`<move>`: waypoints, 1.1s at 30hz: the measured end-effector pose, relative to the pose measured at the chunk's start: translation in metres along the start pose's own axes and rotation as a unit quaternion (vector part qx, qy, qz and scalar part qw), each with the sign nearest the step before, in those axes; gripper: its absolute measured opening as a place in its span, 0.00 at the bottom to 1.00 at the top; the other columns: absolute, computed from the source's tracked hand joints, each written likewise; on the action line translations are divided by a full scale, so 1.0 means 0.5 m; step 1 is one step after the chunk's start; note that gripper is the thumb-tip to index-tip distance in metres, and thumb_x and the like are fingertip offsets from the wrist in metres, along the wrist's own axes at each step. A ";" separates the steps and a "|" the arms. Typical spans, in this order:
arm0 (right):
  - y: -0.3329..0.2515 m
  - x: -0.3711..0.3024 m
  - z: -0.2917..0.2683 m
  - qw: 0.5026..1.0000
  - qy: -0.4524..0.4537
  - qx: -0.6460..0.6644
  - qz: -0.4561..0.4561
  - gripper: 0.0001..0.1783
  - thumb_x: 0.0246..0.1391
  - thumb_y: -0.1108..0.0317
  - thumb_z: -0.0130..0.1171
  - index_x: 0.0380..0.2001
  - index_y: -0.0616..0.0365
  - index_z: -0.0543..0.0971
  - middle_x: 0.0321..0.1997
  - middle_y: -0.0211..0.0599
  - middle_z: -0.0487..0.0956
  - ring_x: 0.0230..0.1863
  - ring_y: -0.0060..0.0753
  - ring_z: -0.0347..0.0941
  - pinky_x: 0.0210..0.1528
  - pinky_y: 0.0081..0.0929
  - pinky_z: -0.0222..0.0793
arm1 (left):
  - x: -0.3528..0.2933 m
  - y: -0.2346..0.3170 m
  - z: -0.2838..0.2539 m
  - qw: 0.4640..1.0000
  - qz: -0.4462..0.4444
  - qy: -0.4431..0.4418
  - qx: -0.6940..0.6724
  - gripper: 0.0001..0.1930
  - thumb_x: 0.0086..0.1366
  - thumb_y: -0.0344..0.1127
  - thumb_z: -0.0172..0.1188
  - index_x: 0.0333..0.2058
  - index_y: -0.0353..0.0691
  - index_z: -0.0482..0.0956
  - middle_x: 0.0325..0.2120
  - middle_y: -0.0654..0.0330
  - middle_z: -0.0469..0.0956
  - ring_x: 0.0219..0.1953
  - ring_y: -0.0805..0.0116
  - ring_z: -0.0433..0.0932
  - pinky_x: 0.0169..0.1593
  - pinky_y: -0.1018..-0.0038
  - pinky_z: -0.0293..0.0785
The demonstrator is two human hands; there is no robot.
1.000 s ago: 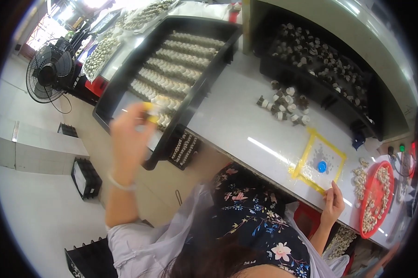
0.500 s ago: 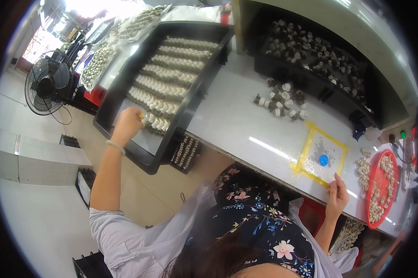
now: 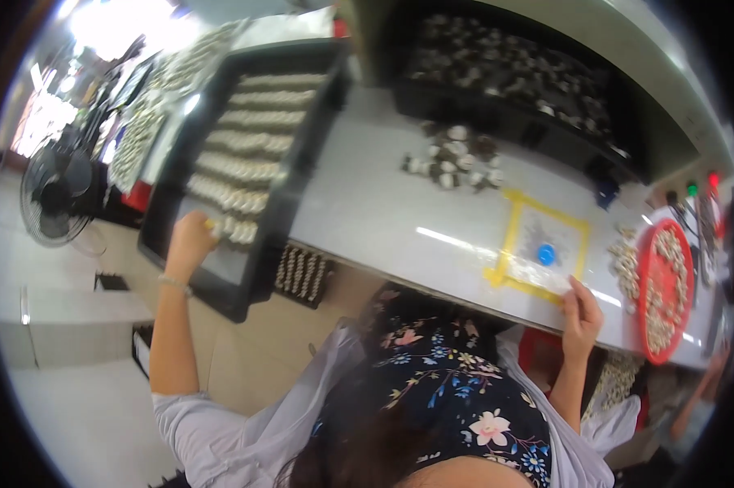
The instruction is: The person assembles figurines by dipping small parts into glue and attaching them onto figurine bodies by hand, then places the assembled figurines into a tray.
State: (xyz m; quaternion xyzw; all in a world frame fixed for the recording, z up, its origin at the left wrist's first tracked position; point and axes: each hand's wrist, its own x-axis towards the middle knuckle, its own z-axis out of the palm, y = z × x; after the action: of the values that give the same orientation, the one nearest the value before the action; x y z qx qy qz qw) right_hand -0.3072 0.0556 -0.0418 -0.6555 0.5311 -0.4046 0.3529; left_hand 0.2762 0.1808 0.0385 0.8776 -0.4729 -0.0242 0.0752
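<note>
My left hand (image 3: 192, 243) reaches into a long black tray (image 3: 147, 236), its fingertips pinched together at the left end of the nearest row of small white-and-grey parts (image 3: 238, 231). Something yellow shows at those fingertips. Whether a part sits between them is hidden. My right hand (image 3: 583, 319) is at the front edge of the white table, fingers partly extended, with nothing visible in it. It is nearest the lower right corner of a yellow-taped square (image 3: 509, 244) on the tabletop. Inside the square lie a round blue piece (image 3: 546, 254) and small dark bits.
Behind the square lies a loose pile of white-and-dark parts (image 3: 456, 159), below a black bin (image 3: 497, 102) full of similar ones. A red oval tray (image 3: 652, 313) with small pale pieces stands at right. A fan (image 3: 54, 195) is at far left; a smaller tray (image 3: 302, 276) sits below the table.
The whole view has shifted, so the tray and table appear farther left, and it is blurred. My left hand stays at the nearest row; my right hand remains by the square's corner.
</note>
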 end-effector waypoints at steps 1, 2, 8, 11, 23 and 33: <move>0.012 -0.002 -0.008 1.000 0.000 0.003 -0.004 0.14 0.56 0.76 0.51 0.47 0.66 0.75 0.28 0.28 0.73 0.28 0.17 0.65 0.32 0.14 0.62 | 0.011 0.003 0.003 1.000 0.003 -0.007 -0.013 0.11 0.40 0.25 0.62 0.25 0.30 0.73 0.25 0.41 0.74 0.31 0.44 0.75 0.33 0.61 0.71; 0.014 -0.004 -0.011 1.000 -0.001 0.010 -0.001 0.14 0.57 0.76 0.50 0.47 0.66 0.75 0.28 0.28 0.72 0.28 0.17 0.65 0.32 0.14 0.61 | 0.017 0.007 0.004 1.000 0.009 -0.014 -0.010 0.12 0.39 0.25 0.62 0.27 0.30 0.73 0.26 0.42 0.75 0.32 0.44 0.75 0.33 0.62 0.72; 0.013 0.001 -0.009 1.000 -0.018 0.018 -0.003 0.15 0.58 0.76 0.49 0.48 0.66 0.74 0.29 0.28 0.70 0.29 0.17 0.63 0.33 0.14 0.60 | 0.001 0.030 -0.011 0.996 -0.040 -0.033 -0.069 0.12 0.42 0.22 0.60 0.31 0.31 0.75 0.20 0.49 0.76 0.25 0.59 0.79 0.31 0.69 0.73; 0.009 0.002 -0.004 1.000 -0.017 0.018 -0.005 0.14 0.59 0.76 0.49 0.48 0.66 0.74 0.28 0.28 0.70 0.29 0.17 0.62 0.33 0.14 0.59 | 0.001 0.022 -0.019 0.992 -0.036 -0.063 -0.102 0.10 0.43 0.21 0.58 0.29 0.30 0.75 0.18 0.52 0.76 0.25 0.63 0.79 0.30 0.71 0.73; 0.017 0.001 -0.004 1.000 -0.012 0.010 -0.008 0.15 0.59 0.76 0.49 0.48 0.65 0.74 0.28 0.27 0.70 0.28 0.16 0.62 0.32 0.13 0.59 | 0.013 -0.006 -0.014 0.976 -0.057 -0.114 -0.179 0.13 0.44 0.19 0.58 0.32 0.30 0.71 0.19 0.58 0.72 0.23 0.69 0.77 0.26 0.74 0.73; 0.015 0.002 -0.003 1.000 -0.004 0.022 0.005 0.15 0.56 0.78 0.50 0.46 0.65 0.75 0.27 0.28 0.71 0.29 0.18 0.65 0.33 0.15 0.62 | 0.020 -0.019 -0.006 0.977 -0.050 -0.093 -0.186 0.13 0.44 0.20 0.60 0.31 0.30 0.72 0.19 0.58 0.75 0.24 0.69 0.77 0.30 0.75 0.72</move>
State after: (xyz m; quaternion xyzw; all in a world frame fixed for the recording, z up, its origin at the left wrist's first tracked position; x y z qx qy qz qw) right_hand -0.3117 0.0531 -0.0475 -0.6463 0.5242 -0.4118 0.3714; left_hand 0.2899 0.1778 0.0402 0.8648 -0.4203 -0.1972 0.1910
